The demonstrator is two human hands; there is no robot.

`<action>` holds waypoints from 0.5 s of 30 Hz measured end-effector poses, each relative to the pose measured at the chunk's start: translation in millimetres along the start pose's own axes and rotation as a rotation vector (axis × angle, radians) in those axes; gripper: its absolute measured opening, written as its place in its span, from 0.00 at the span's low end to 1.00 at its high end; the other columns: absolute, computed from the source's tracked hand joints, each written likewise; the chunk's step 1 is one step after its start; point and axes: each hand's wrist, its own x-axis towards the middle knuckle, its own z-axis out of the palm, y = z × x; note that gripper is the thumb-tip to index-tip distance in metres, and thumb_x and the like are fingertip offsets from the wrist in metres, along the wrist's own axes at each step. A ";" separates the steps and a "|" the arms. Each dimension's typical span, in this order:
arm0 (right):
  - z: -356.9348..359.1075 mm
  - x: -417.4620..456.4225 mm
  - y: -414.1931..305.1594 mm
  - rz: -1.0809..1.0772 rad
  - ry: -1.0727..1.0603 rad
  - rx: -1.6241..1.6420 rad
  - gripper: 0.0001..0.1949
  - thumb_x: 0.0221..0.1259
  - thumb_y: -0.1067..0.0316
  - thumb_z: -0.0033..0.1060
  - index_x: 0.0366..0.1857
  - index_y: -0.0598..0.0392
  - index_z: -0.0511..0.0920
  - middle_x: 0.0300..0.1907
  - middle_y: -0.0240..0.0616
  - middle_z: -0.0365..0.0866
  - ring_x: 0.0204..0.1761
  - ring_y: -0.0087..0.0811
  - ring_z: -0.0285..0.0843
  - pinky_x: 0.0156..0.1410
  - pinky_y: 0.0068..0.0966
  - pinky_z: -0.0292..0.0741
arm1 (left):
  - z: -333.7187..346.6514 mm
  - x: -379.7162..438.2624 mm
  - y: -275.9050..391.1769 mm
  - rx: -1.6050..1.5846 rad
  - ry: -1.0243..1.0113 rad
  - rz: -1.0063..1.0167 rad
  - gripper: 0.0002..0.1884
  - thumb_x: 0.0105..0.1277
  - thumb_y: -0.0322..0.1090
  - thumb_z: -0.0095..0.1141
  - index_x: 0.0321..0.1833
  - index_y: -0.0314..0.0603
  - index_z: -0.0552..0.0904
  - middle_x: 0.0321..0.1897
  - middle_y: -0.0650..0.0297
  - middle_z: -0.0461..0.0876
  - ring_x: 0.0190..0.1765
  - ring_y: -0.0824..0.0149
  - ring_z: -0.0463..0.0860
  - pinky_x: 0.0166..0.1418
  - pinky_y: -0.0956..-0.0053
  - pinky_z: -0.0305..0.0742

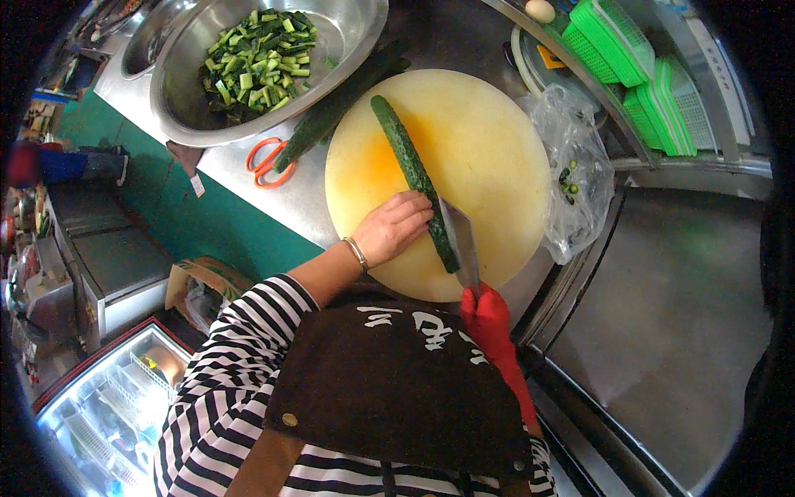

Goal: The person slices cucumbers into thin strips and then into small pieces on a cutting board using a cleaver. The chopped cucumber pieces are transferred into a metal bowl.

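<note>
A long green cucumber (404, 149) lies across the round, yellow-stained cutting board (503, 155). My left hand (394, 228), bare with a bangle at the wrist, rests on the cucumber near its middle, fingers bent over it. In a red glove, my right hand (486, 310) grips a cleaver (461, 239) at the board's near edge. Its blade stands along the right side of the cucumber's near half; whether it cuts into the skin I cannot tell. More whole cucumbers (317, 127) lie to the left of the board, partly under the basin's rim.
A steel basin (348, 74) holds chopped cucumber pieces (261, 62). Orange-handled scissors (264, 164) lie left of the board. At right is a clear plastic bag (574, 168) with green scraps. Green baskets (658, 112) and an egg (540, 10) sit on the shelf. Another person (68, 164) is far left.
</note>
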 end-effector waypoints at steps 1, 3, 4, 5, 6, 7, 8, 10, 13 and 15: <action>-2.8 3.1 -4.2 0.059 -0.052 0.022 0.13 0.67 0.61 0.52 0.43 0.62 0.79 0.38 0.56 0.82 0.40 0.58 0.79 0.48 0.48 0.75 | 0.3 -0.2 -0.2 0.000 0.001 -0.002 0.17 0.56 0.24 0.66 0.48 0.36 0.80 0.51 0.55 0.79 0.58 0.51 0.77 0.60 0.61 0.77; -11.6 12.3 -14.2 0.174 -0.153 0.063 0.13 0.67 0.61 0.53 0.42 0.61 0.80 0.38 0.55 0.82 0.41 0.57 0.79 0.48 0.47 0.75 | -1.8 1.6 0.2 0.019 -0.001 -0.013 0.16 0.56 0.25 0.65 0.48 0.36 0.80 0.51 0.56 0.79 0.58 0.52 0.77 0.60 0.63 0.76; -9.2 13.1 -14.4 0.157 -0.104 0.061 0.14 0.67 0.60 0.53 0.41 0.61 0.80 0.38 0.55 0.82 0.41 0.57 0.79 0.48 0.47 0.75 | -2.7 3.0 0.2 0.029 0.000 -0.018 0.15 0.56 0.26 0.64 0.47 0.36 0.80 0.51 0.56 0.79 0.58 0.53 0.77 0.61 0.64 0.76; -4.7 12.3 -12.7 0.139 -0.056 0.058 0.14 0.67 0.59 0.53 0.41 0.61 0.80 0.38 0.55 0.82 0.42 0.57 0.79 0.48 0.47 0.75 | -2.3 3.6 0.4 0.020 0.001 -0.024 0.16 0.56 0.25 0.64 0.48 0.36 0.80 0.51 0.55 0.79 0.58 0.52 0.77 0.61 0.63 0.76; 0.3 11.9 -11.1 0.121 -0.008 0.059 0.14 0.67 0.59 0.54 0.40 0.61 0.80 0.39 0.55 0.82 0.42 0.57 0.79 0.48 0.47 0.75 | -2.7 3.3 0.2 0.015 0.000 -0.031 0.16 0.56 0.24 0.64 0.48 0.36 0.80 0.51 0.55 0.79 0.58 0.52 0.77 0.61 0.62 0.76; 4.1 11.2 -7.6 0.103 0.023 0.054 0.14 0.67 0.58 0.54 0.40 0.60 0.80 0.38 0.55 0.81 0.42 0.57 0.79 0.47 0.47 0.75 | -2.7 3.2 -0.6 0.009 -0.002 -0.038 0.16 0.56 0.24 0.64 0.49 0.35 0.80 0.51 0.55 0.78 0.58 0.51 0.77 0.61 0.62 0.76; 7.3 10.5 -3.1 0.086 0.055 0.049 0.15 0.67 0.57 0.54 0.40 0.60 0.80 0.38 0.55 0.81 0.41 0.57 0.79 0.47 0.47 0.75 | -1.5 3.9 -2.0 0.008 -0.001 -0.033 0.17 0.56 0.24 0.64 0.49 0.35 0.80 0.52 0.55 0.78 0.58 0.51 0.77 0.61 0.61 0.76; 5.9 13.4 -4.7 0.101 0.061 0.035 0.15 0.67 0.56 0.55 0.39 0.60 0.80 0.37 0.55 0.80 0.41 0.57 0.78 0.46 0.47 0.74 | 2.4 5.2 -4.3 0.003 0.003 -0.027 0.17 0.55 0.23 0.64 0.49 0.35 0.80 0.52 0.54 0.78 0.58 0.50 0.77 0.61 0.61 0.76; -4.8 19.2 -16.2 0.157 0.023 0.011 0.16 0.66 0.55 0.55 0.37 0.60 0.80 0.35 0.55 0.80 0.39 0.58 0.78 0.45 0.48 0.74 | 1.8 5.6 -5.1 0.002 0.002 -0.028 0.18 0.54 0.23 0.64 0.50 0.35 0.80 0.52 0.54 0.78 0.58 0.50 0.77 0.60 0.61 0.76; -9.5 21.8 -23.2 0.138 0.034 0.008 0.17 0.66 0.55 0.55 0.34 0.60 0.81 0.33 0.55 0.79 0.37 0.58 0.77 0.43 0.49 0.73 | 3.3 3.5 -6.2 0.008 -0.003 -0.027 0.18 0.54 0.23 0.64 0.49 0.35 0.80 0.51 0.54 0.78 0.58 0.50 0.77 0.60 0.61 0.76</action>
